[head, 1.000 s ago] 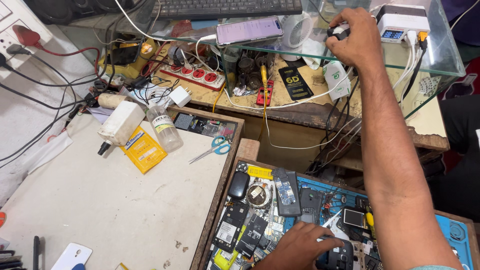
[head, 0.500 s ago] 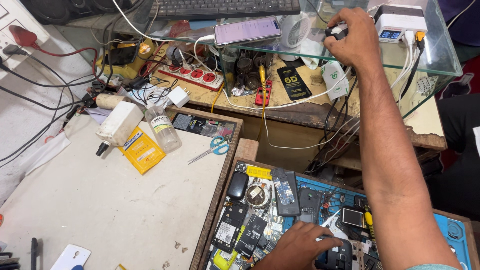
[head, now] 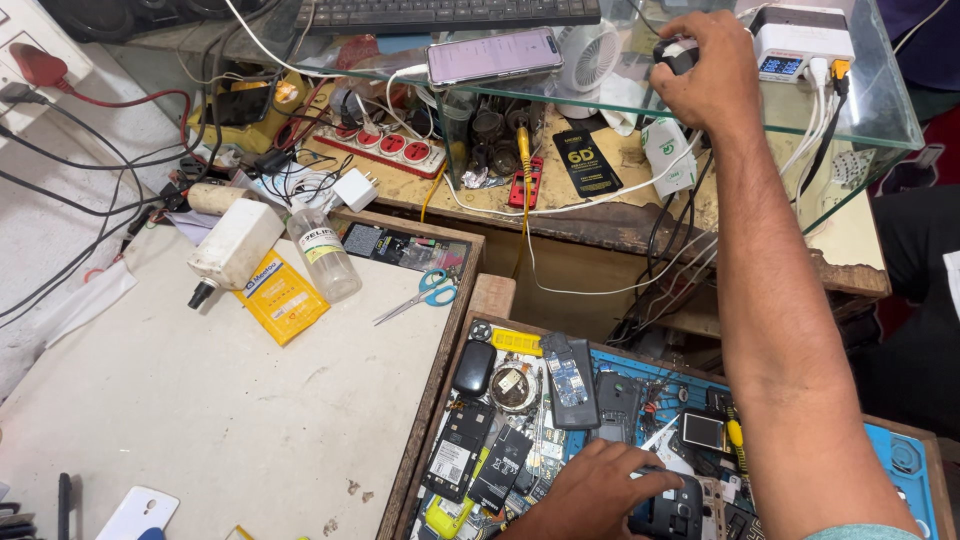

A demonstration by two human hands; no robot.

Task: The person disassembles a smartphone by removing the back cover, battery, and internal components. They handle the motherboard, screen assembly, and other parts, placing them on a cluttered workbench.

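My right hand [head: 705, 65] reaches up to the glass shelf [head: 880, 110], and its fingers [head: 690, 30] curl shut around a small dark gadget [head: 676, 55] with a pale top, which sits on the shelf just left of the white charger box [head: 800, 35]. A phone [head: 493, 55] lies face up further left on the same shelf, and a small white fan [head: 590, 55] stands between the phone and my hand. My left hand [head: 600, 490] is down in the parts tray [head: 440, 350] below the shelf, fingers [head: 655, 480] bent and resting on a black handset [head: 668, 515]; I cannot tell whether they actually grip it. Batteries, boards and old phones crowd the tray around that hand. Left of the tray, on the desk [head: 200, 420], lie blue scissors [head: 425, 293], a clear bottle [head: 322, 255], a yellow packet [head: 280, 297] and a white bottle [head: 235, 248] on its side.
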